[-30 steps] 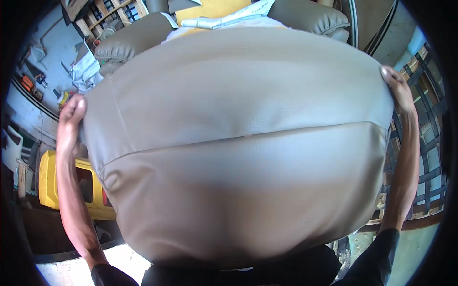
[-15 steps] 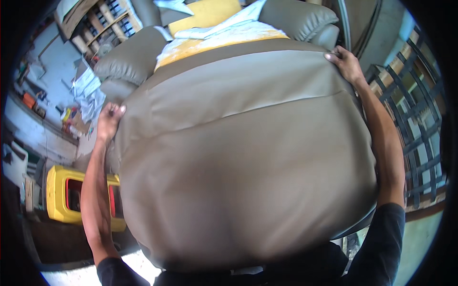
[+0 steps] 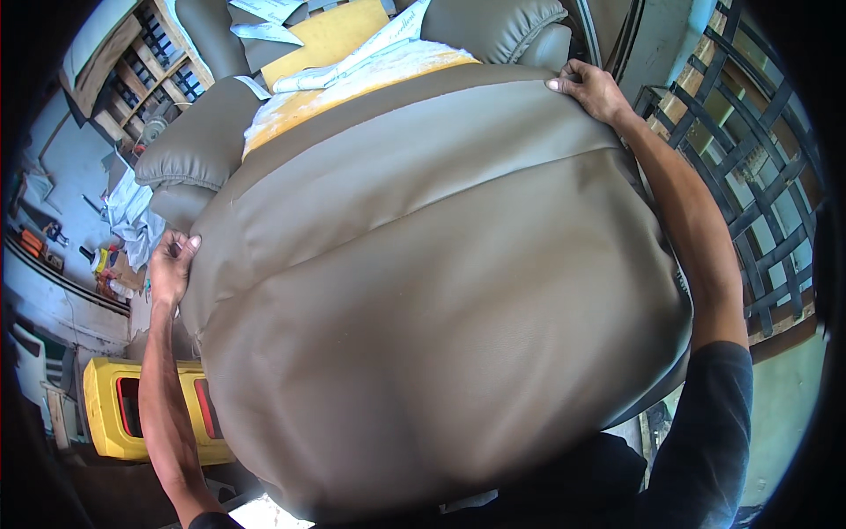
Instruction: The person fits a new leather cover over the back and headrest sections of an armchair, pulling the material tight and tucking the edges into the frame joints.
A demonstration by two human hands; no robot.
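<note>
Our left hand (image 3: 172, 264) clamps its fingers on the near-left edge of the big taupe cushion (image 3: 432, 300), which spans between both arms with its long axis running away from us toward the armchair (image 3: 493, 26), while our right hand (image 3: 592, 86) grips the far-right corner.

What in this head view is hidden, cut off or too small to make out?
- Left hand fingers: tucked behind the cushion.
- Armchair seat: covered by cushion, foam and papers.
- Yellow box: partly behind the left forearm.
- Shelf items: too small, bent by the fisheye rim.
</note>
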